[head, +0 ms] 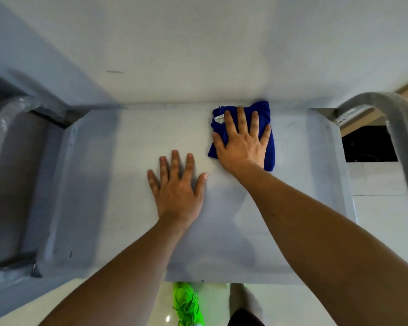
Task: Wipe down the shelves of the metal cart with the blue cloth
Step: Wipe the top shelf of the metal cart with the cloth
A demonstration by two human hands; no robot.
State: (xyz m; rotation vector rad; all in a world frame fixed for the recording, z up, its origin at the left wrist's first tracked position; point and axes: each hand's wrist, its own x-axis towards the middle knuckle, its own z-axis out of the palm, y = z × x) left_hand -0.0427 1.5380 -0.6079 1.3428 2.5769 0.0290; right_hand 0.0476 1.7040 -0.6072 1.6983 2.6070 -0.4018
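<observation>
Cart top shelf point(104, 161) lies under both my palms, and the blue cloth point(270, 147) sits folded at about one o'clock on it, close to the far lip. My right hand point(243, 142) presses flat on the cloth, fingers spread, gripping nothing; my left hand point(177, 184) rests flat and empty on bare metal near centre. I judge the wiping barely started here: whether any part is already clean I cannot tell, and lower shelves are out of sight. Open room runs toward nine o'clock; raised rims bound each side, with a handle point(386, 107) at three o'clock.
</observation>
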